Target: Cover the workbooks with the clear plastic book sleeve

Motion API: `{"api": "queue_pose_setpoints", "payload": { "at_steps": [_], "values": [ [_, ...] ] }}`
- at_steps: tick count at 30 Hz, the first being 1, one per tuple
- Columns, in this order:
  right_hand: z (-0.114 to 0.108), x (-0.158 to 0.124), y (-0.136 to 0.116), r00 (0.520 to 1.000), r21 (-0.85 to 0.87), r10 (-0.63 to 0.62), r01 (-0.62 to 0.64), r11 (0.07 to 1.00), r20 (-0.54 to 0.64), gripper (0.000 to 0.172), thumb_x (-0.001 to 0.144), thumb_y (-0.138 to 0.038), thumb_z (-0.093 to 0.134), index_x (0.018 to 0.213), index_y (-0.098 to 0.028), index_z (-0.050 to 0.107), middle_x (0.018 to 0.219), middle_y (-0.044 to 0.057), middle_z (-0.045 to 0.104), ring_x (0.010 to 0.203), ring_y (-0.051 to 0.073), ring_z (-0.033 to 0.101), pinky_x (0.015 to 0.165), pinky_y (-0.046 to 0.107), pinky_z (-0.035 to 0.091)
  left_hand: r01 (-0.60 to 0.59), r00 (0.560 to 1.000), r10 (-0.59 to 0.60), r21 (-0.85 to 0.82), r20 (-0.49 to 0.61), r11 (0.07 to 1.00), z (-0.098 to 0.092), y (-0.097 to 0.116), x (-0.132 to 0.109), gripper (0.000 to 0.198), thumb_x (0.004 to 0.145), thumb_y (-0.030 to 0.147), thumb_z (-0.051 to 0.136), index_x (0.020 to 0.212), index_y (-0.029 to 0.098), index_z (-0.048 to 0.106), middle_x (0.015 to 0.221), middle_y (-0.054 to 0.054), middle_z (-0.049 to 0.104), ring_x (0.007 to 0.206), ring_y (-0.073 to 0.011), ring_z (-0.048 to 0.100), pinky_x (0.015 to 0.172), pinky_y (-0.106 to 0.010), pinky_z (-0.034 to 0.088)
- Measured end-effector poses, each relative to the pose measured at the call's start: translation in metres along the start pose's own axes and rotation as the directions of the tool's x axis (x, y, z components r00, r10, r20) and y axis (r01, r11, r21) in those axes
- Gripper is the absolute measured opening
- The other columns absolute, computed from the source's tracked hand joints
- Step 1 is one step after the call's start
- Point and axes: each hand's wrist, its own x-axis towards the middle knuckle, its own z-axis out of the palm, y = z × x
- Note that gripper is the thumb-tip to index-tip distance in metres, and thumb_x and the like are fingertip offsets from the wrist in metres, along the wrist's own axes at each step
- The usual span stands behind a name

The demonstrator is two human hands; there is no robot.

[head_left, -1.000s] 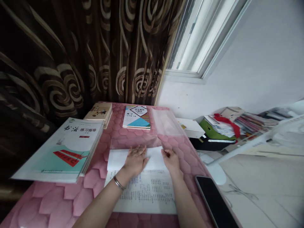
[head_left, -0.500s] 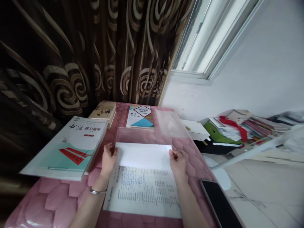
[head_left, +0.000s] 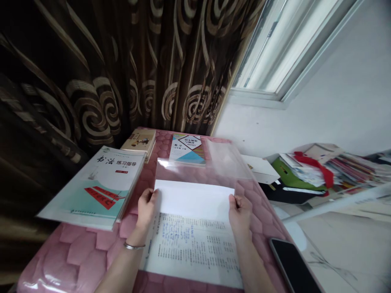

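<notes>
An open book [head_left: 192, 248] with printed pages lies on the pink quilted table cover [head_left: 79, 252] in front of me. A white flap [head_left: 194, 201] is folded down over its far edge, and a clear plastic cover [head_left: 183, 171] stretches beyond it. My left hand [head_left: 146, 206] grips the left end of the white flap, a bracelet on that wrist. My right hand [head_left: 240, 209] grips the right end of the flap. Both hands hold it at the book's far corners.
A stack of large textbooks [head_left: 99, 187] lies at the left. Two smaller books [head_left: 139, 141] [head_left: 187, 147] and another clear plastic sleeve [head_left: 227, 158] lie at the far end. A black phone [head_left: 293, 266] rests at the right edge. Brown curtains hang behind; cluttered books [head_left: 308, 169] sit lower right.
My left hand slid from the middle of the flap to its left end. The plastic cover's far edge lies farther from the flap. The camera has shifted, moving everything right in view.
</notes>
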Motion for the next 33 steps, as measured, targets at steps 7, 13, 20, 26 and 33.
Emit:
{"api": "queue_pose_setpoints", "payload": {
  "at_steps": [7,13,20,26,33],
  "values": [
    [0.002,-0.002,0.004,0.999,0.113,0.03,-0.026,0.993,-0.031,0.046,0.076,-0.064,0.053,0.076,-0.018,0.056,0.07,0.004,0.06,0.066,0.018,0.052,0.062,0.031,0.04,-0.048,0.997,0.048,-0.005,-0.058,0.999,0.006,-0.007,0.003,0.039,0.072,0.056,0.062,0.066,0.018,0.054,0.062,0.001,0.055,0.06,-0.0128,0.048,0.057,-0.024,0.039],
    [0.001,-0.004,0.001,0.998,0.134,0.039,-0.034,0.99,-0.042,0.045,0.077,-0.064,0.053,0.076,-0.019,0.054,0.07,0.002,0.058,0.065,0.016,0.052,0.062,0.03,0.041,-0.08,0.99,0.087,0.061,-0.111,0.995,0.011,-0.014,0.003,0.036,0.078,0.053,0.058,0.068,0.02,0.049,0.061,0.002,0.054,0.058,-0.0129,0.049,0.057,-0.025,0.041],
    [0.003,-0.003,0.004,0.999,0.077,0.024,-0.02,0.997,-0.039,0.042,0.078,-0.061,0.053,0.077,-0.019,0.053,0.07,0.001,0.056,0.064,0.016,0.051,0.062,0.03,0.041,-0.173,0.975,0.188,0.124,-0.121,0.977,0.01,-0.012,0.001,0.031,0.082,0.05,0.051,0.07,0.023,0.044,0.062,0.003,0.048,0.06,-0.0136,0.048,0.06,-0.025,0.041],
    [0.004,0.0,0.001,0.995,0.215,0.092,-0.08,0.973,-0.047,0.041,0.073,-0.059,0.059,0.087,-0.022,0.048,0.076,0.001,0.059,0.068,0.016,0.054,0.062,0.028,0.044,-0.136,0.976,0.17,0.224,-0.138,0.965,0.012,-0.017,0.004,0.024,0.082,0.047,0.05,0.078,0.023,0.047,0.065,0.002,0.055,0.059,-0.0156,0.051,0.058,-0.027,0.041],
    [-0.006,0.003,-0.002,0.99,0.172,0.106,-0.121,0.978,0.096,0.043,0.074,-0.065,0.057,0.069,-0.023,0.052,0.062,-0.001,0.056,0.06,0.016,0.05,0.054,0.027,0.041,-0.142,0.971,0.185,0.259,-0.149,0.955,0.011,-0.017,0.004,0.023,0.082,0.046,0.049,0.079,0.023,0.047,0.066,0.0,0.058,0.06,-0.0175,0.055,0.057,-0.028,0.043]
  ]
}}
